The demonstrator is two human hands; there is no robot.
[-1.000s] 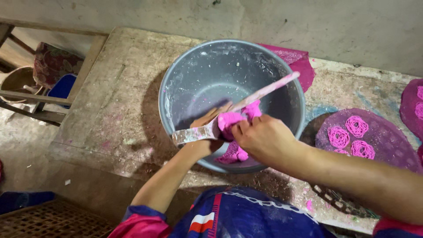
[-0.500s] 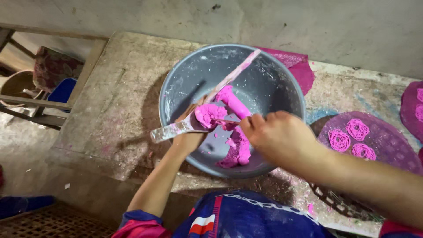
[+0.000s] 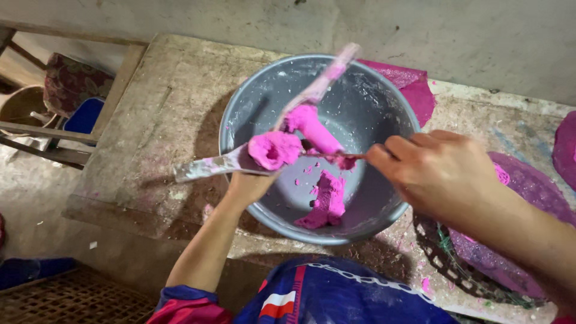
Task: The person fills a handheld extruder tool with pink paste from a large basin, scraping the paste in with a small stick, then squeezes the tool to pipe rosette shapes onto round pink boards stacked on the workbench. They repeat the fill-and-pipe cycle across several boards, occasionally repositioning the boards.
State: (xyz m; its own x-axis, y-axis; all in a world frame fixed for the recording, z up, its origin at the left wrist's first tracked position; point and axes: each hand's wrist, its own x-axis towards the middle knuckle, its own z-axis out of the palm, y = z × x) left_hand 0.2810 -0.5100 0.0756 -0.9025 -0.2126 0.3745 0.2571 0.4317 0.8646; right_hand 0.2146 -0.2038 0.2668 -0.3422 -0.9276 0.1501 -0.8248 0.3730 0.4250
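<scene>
Right hand (image 3: 441, 174) drawn back rightward, pinching thin stick (image 3: 336, 156), left hand (image 3: 249, 183) (mostly hidden) gripping dough-laden paddle (image 3: 264, 153) — above bowl (image 3: 252, 96).

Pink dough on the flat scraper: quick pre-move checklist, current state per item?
1. Left hand grips the scraper from below: ok.
2. Dough lump sits on the blade, over the bowl: ok.
3. Right hand holds a thin stick whose tip meets the dough: ok.
4. Dough sticks nowhere it should not: not ok, pink smears run up the long handle.
5. Spare dough inside the bowl: ok, a piece lies on the bottom.
6. Firmness of the left fingers' hold: cannot tell, they are hidden under the blade.
</scene>
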